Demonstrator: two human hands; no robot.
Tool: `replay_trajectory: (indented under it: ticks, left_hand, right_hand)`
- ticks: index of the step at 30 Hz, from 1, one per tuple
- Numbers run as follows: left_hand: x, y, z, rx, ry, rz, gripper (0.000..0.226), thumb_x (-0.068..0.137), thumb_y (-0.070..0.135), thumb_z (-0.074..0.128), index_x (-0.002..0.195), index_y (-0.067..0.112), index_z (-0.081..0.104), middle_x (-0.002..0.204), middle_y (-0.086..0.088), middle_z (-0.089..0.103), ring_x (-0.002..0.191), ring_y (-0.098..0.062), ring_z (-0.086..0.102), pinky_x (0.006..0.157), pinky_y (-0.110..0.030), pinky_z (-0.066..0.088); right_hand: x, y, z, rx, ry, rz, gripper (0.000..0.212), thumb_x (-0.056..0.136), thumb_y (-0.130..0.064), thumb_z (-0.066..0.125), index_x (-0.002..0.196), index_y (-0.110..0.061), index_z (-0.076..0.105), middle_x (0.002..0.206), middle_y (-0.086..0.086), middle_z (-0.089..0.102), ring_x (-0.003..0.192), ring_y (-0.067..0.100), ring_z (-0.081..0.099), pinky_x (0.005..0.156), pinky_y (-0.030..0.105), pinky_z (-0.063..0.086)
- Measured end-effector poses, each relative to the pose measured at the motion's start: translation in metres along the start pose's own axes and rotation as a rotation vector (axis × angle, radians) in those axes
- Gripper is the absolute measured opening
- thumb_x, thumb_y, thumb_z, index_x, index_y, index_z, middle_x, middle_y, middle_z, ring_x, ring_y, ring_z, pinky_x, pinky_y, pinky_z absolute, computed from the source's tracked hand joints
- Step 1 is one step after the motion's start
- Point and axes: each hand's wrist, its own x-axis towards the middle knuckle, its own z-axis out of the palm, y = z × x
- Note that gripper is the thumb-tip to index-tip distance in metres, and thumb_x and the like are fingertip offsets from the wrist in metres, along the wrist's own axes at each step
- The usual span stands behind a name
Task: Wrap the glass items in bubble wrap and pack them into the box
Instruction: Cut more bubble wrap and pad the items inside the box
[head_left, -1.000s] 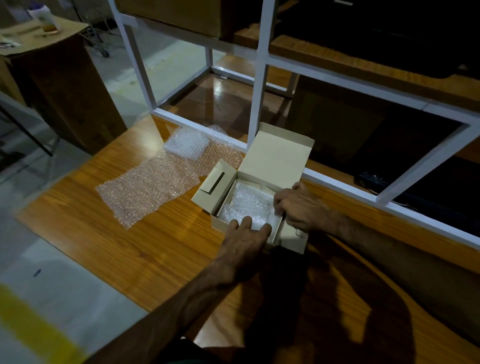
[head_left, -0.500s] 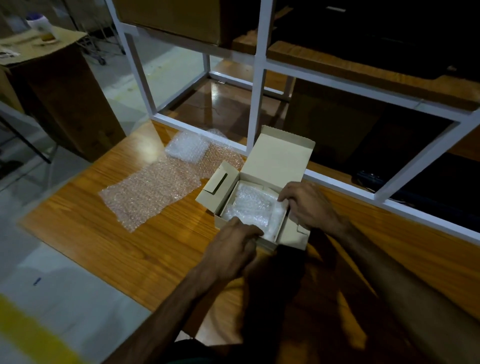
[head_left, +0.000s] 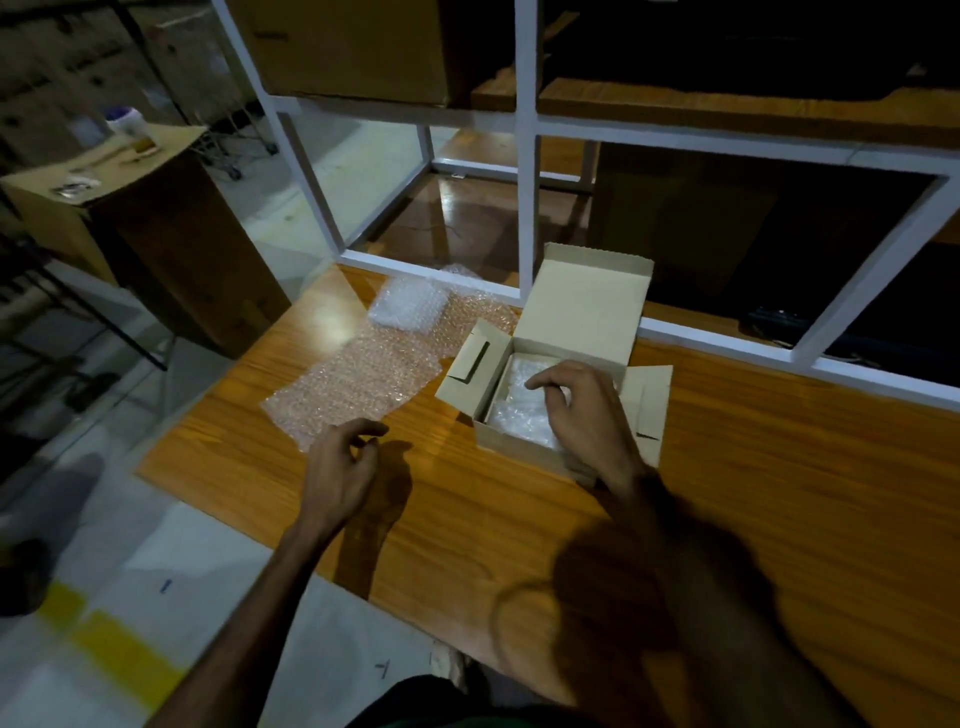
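On the orange-brown wooden counter (head_left: 519, 519), the small tan cardboard box (head_left: 582, 332) is already holding one bubble-wrapped bundle (head_left: 519, 410). A flat clear bubble wrap sheet (head_left: 363, 384) and a second wrapped bundle (head_left: 408, 309) are waiting. Your right hand (head_left: 584, 410) is pressing in, fingers curled; your left hand (head_left: 340, 462) is hovering loosely curled, empty.

Bare table (head_left: 467, 519) left of box (head_left: 524, 452) (raised flaps (head_left: 470, 364) flanking opening).
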Motion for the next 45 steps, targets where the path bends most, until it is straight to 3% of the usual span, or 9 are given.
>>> replay_trajectory:
  ticks: [4,11,16,20,26,31,34,38,45]
  left_hand:
    - [0.011,-0.024,-0.024,0.076,0.059,-0.014,0.026,0.095,0.002,0.06,0.115,0.004,0.077,0.119,-0.01,0.076,0.096,-0.012,0.062,0.073,-0.02,0.045]
    - [0.063,-0.062,-0.024,0.193,-0.059,0.082,0.029,0.093,0.01,0.061,0.117,0.005,0.076,0.122,-0.013,0.076,0.105,-0.025,0.071,0.092,-0.041,0.059]
    - [0.12,-0.071,-0.007,0.362,-0.249,0.119,0.055,0.094,0.064,0.054,0.134,0.028,0.066,0.142,-0.006,0.063,0.131,-0.033,0.053,0.1,-0.051,0.053]
    - [0.119,-0.079,0.01,0.514,-0.462,0.07,0.081,0.077,0.079,0.068,0.14,0.032,0.05,0.149,-0.011,0.044,0.138,-0.038,0.041,0.107,-0.065,0.038]
    - [0.095,-0.102,0.009,0.472,-0.217,0.285,0.026,0.103,0.036,0.051,0.115,0.015,0.061,0.118,-0.011,0.057,0.112,-0.033,0.054,0.094,-0.056,0.048]
    - [0.098,-0.114,-0.025,0.127,-0.178,0.422,0.011,0.094,0.024,0.05,0.094,0.015,0.058,0.091,-0.006,0.061,0.085,-0.029,0.056,0.069,-0.047,0.049]
    - [0.094,-0.12,-0.054,-0.062,-0.154,0.461,0.01,0.091,0.015,0.049,0.093,0.013,0.059,0.087,-0.004,0.064,0.08,-0.025,0.058,0.064,-0.044,0.047]
    - [0.081,-0.136,-0.086,-0.239,-0.28,0.418,0.031,0.091,-0.014,0.053,0.097,0.014,0.065,0.099,0.0,0.073,0.097,-0.015,0.069,0.083,-0.035,0.059]
    - [0.051,-0.16,-0.137,-0.229,-0.404,0.373,0.032,0.065,-0.016,0.04,0.073,0.009,0.059,0.078,-0.009,0.066,0.085,-0.023,0.064,0.076,-0.047,0.054]
  right_hand:
    - [-0.017,-0.03,0.03,0.079,-0.036,0.009,0.03,0.102,-0.008,0.054,0.105,-0.023,0.079,0.112,-0.013,0.072,0.103,-0.002,0.062,0.089,0.018,0.051]
    - [-0.05,-0.06,0.077,0.116,-0.056,0.038,0.031,0.105,-0.01,0.053,0.115,-0.024,0.078,0.117,-0.012,0.07,0.105,-0.001,0.062,0.091,0.021,0.051]
    - [-0.057,-0.074,0.101,0.105,0.003,0.145,0.029,0.106,-0.012,0.053,0.12,-0.024,0.075,0.123,-0.012,0.069,0.111,0.0,0.061,0.099,0.027,0.054]
    - [-0.066,-0.077,0.125,0.094,0.051,0.237,0.028,0.106,-0.013,0.055,0.119,-0.026,0.076,0.121,-0.015,0.069,0.111,0.003,0.064,0.098,0.035,0.058]
    - [-0.077,-0.089,0.158,0.075,0.059,0.34,0.03,0.104,-0.009,0.053,0.117,-0.023,0.077,0.117,-0.013,0.071,0.109,0.008,0.068,0.098,0.038,0.058]
    - [-0.075,-0.115,0.177,0.13,0.034,0.421,0.042,0.107,-0.012,0.05,0.145,-0.027,0.059,0.129,-0.006,0.07,0.101,-0.001,0.063,0.079,0.013,0.05]
    - [-0.069,-0.129,0.195,0.196,-0.023,0.43,0.064,0.106,-0.018,0.056,0.161,-0.04,0.032,0.134,-0.007,0.064,0.106,0.004,0.064,0.086,0.026,0.057]
    - [-0.063,-0.148,0.228,0.492,-0.135,0.461,0.083,0.103,-0.039,0.064,0.161,-0.055,0.007,0.155,0.004,0.051,0.134,0.018,0.055,0.091,0.028,0.05]
    - [-0.051,-0.175,0.259,0.818,-0.045,0.516,0.072,0.103,-0.04,0.063,0.161,-0.05,0.023,0.171,-0.009,0.026,0.149,0.025,0.039,0.115,0.066,0.036]
